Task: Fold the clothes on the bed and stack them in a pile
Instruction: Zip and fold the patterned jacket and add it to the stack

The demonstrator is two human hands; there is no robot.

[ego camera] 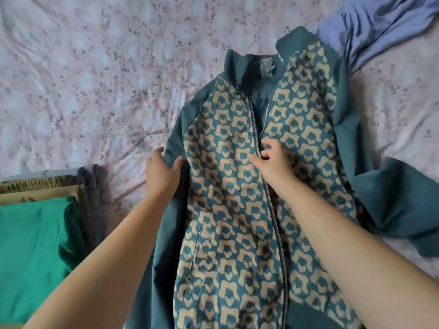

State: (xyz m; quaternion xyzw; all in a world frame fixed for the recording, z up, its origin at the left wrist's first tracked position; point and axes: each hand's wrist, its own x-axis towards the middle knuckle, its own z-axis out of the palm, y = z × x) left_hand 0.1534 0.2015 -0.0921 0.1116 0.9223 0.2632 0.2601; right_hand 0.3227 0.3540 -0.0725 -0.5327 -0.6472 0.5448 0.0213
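— Where does the jacket (228, 186) stand?

— It lies flat on the bed (83, 67), front up, collar away from the person, not yet folded. Its zip (255, 129) is closed along the lower part and open near the collar. One sleeve (392, 198) sprawls out rumpled to the right. I'd judge this as the laying-out stage, before any fold.

— And the hands?

— The right hand (273, 160) is at the zip, about mid-chest, with its fingers curled and pinching there. I cannot tell whether it has the slider or only the cloth edge. The left hand (164, 172) grips the jacket's side edge, thumb on top and fingers reaching past the edge. Both forearms reach forward from the bottom of the view.

— What is already done?

— A pile (35, 233) sits at the left edge of the bed: a green piece on top, a khaki one (47, 191) under it and something dark grey (91, 179) beside that. They look folded.

— What is left?

— The jacket itself needs its sleeves brought in and its body folded before it goes on the pile. A blue garment (370, 27) also lies crumpled at the upper right, just beyond the jacket's shoulder. So at least two items remain, as far as this view shows.
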